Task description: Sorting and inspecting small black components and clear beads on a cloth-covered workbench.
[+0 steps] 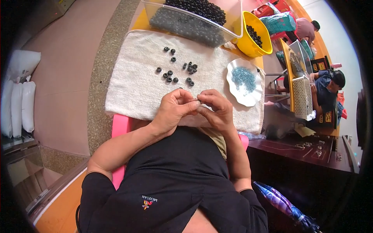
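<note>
My left hand and my right hand meet at the near side of a white towel. Thumb and fingers of both are pinched together around something small, mostly covered by the fingertips, so its kind is unclear. Just beyond them, several small black bead-like pieces with holes lie loosely grouped on the towel. To the right of these is a white wavy-edged dish with a heap of tiny pale-blue translucent pieces.
Behind the towel stands a clear plastic tub full of black pieces, beside a yellow bucket with more. Further right, two people work at another table. White sacks stand at left; a folded umbrella lies lower right.
</note>
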A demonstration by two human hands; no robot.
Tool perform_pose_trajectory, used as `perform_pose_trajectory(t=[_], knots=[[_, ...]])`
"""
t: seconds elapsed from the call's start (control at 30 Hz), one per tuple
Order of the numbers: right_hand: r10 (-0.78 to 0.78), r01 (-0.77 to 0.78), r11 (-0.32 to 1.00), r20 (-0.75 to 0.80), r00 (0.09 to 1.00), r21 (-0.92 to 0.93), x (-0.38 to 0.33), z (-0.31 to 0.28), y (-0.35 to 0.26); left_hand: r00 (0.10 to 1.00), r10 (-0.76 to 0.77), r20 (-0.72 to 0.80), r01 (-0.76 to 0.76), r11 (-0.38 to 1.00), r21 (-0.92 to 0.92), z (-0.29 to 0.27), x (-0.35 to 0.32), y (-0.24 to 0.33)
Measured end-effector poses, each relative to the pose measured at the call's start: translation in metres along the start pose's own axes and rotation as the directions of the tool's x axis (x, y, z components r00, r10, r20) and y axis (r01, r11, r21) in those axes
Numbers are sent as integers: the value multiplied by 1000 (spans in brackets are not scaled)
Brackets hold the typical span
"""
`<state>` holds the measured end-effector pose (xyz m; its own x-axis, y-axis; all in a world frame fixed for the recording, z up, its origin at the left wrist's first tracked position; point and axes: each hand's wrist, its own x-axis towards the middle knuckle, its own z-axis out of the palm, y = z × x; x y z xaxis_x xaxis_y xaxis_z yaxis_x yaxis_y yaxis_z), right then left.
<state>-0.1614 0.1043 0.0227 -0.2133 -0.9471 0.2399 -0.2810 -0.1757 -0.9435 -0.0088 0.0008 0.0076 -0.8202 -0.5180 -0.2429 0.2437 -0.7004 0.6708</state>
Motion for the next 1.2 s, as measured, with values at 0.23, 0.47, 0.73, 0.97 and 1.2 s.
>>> perform_pose_trajectory(t=[0.23,0.47,0.73,0.97,1.2], knots=[[-73,72,997,-35,997,-25,-4,6,9,993,118,13,-119,989,90,1,-2,-1],[-71,69,997,-107,992,-27,-2,12,8,991,131,30,-134,984,114,-2,-1,-2],[-459,359,732,-30,888,-580,3,11,-4,992,118,40,-123,983,137,-5,3,-5],[-524,404,627,23,851,-666,4,11,-9,990,122,65,-133,969,207,-6,3,-2],[-506,414,654,42,862,-633,0,13,-14,990,98,100,-118,967,224,-3,1,0]])
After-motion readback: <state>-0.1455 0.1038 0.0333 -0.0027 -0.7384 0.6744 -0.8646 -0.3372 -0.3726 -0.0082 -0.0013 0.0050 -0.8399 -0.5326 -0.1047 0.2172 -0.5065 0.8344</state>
